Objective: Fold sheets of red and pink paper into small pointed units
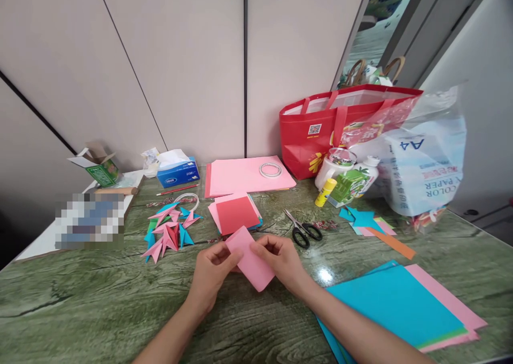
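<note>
A pink sheet of paper [256,270], rectangular and apparently folded, is held tilted above the table between both hands. My left hand [210,273] pinches its left edge, thumb on top. My right hand [282,260] pinches the upper right edge the same way. Just beyond lies a stack of square paper [236,216] with a red sheet on top. To its left is a pile of folded paper pieces [170,238] in pink, blue, red and green. Scissors [301,229] with black handles lie to the right of the stack.
Blue and pink paper sheets [396,302] lie under my right forearm. Paper scraps [366,219], a glue stick [325,192], a green box [350,186] and a red bag [300,139] stand at right. A tissue box [178,174] and pink paper [236,174] are at the back.
</note>
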The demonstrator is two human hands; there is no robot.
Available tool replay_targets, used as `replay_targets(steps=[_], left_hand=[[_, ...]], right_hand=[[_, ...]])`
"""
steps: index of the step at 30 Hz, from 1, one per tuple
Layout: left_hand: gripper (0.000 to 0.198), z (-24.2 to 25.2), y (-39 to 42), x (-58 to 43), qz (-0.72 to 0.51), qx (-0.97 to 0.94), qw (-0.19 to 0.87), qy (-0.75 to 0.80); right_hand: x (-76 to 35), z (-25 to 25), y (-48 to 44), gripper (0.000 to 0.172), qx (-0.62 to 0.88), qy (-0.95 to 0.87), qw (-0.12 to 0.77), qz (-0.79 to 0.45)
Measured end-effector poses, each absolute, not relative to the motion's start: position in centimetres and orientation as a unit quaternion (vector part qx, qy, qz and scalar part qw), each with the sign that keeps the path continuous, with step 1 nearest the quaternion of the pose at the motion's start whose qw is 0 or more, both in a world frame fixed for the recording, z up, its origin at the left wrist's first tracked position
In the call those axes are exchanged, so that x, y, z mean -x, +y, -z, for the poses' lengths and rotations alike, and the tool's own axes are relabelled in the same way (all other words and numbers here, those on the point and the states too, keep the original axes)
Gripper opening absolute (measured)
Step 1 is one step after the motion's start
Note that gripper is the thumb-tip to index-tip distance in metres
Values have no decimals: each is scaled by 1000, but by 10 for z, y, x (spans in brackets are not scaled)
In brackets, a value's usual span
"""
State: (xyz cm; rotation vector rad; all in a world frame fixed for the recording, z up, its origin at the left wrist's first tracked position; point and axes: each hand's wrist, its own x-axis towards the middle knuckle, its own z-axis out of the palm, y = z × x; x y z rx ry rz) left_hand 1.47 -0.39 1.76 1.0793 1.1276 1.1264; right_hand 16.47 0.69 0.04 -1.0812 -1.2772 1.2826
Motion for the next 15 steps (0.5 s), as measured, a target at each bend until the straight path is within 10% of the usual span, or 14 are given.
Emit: replay_targets(steps=[15], left_hand=[[16, -17, -2, -10, -517, -412, 575, 481]], right_hand=[[-164, -2, 5, 29, 418, -540, 490, -542]])
